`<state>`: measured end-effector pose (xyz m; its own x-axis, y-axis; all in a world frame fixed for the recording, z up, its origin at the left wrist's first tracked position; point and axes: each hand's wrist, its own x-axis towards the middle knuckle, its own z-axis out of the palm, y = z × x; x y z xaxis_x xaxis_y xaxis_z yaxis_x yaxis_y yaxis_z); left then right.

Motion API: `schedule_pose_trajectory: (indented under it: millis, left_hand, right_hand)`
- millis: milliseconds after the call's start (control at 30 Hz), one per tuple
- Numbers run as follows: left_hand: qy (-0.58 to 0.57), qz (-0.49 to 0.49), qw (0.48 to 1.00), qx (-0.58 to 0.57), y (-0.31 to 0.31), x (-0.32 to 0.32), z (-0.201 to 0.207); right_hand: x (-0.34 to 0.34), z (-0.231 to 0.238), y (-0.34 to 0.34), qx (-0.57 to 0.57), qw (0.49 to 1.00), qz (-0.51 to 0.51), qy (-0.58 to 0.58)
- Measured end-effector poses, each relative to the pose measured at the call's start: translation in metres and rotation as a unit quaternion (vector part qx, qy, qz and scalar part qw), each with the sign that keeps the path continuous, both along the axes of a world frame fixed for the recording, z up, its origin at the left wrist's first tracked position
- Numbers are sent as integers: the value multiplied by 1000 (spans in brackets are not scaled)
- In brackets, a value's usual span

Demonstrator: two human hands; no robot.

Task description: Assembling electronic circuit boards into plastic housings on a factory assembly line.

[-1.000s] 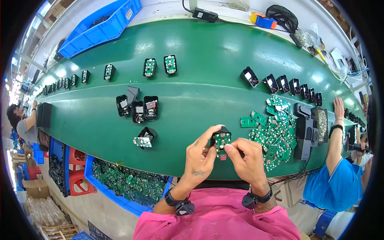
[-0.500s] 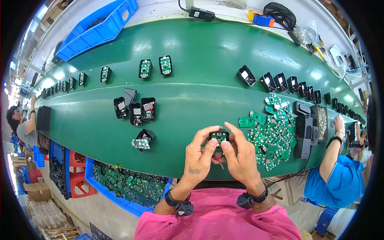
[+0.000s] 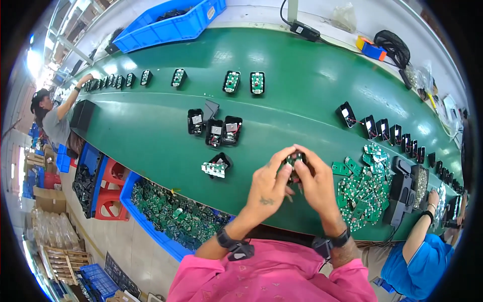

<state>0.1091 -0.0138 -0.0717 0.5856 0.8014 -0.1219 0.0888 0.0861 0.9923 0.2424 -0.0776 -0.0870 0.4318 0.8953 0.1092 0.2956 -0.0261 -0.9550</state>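
Over the near edge of the green bench, both my hands are closed round a small black case with a green circuit board (image 3: 295, 160) in it. My left hand (image 3: 266, 187) grips its left side, and my right hand (image 3: 318, 183) its right side. The thumbs press on the board's face, and the fingers hide most of the case. Left of my hands, a black case (image 3: 221, 160) stands with a board (image 3: 214, 170) tilted out of it. Just beyond is a cluster of black cases (image 3: 214, 132) with parts inside. A heap of loose green boards (image 3: 359, 199) lies to the right.
Rows of cases (image 3: 257, 83) line the far left and right (image 3: 370, 127). Dark devices (image 3: 399, 199) stand beyond the board heap. A blue crate (image 3: 166, 32) stands at the back; a blue bin of boards (image 3: 151, 229) sits below the bench. Co-workers (image 3: 53, 113) (image 3: 420, 256) are on both sides.
The view has swung left, so the bench things appear farther right. My thumbs and fingers have shifted round the case, hiding more of it. The left co-worker's arm now reaches the far row.
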Motion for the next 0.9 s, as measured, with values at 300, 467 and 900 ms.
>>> schedule_pose_trajectory:
  millis: [300, 467, 900]
  left_hand:
    - [438, -149, 702, 541, 127, -53, 16]
    - [474, -190, 664, 546, 152, -49, 0]
    - [-108, -207, 970, -73, 0, 6, -13]
  right_hand:
    - [111, -55, 148, -72, 963, -140, -217]
    - [95, -11, 149, -220, 942, -140, -211]
    - [158, 10, -58, -227, 901, 62, -364]
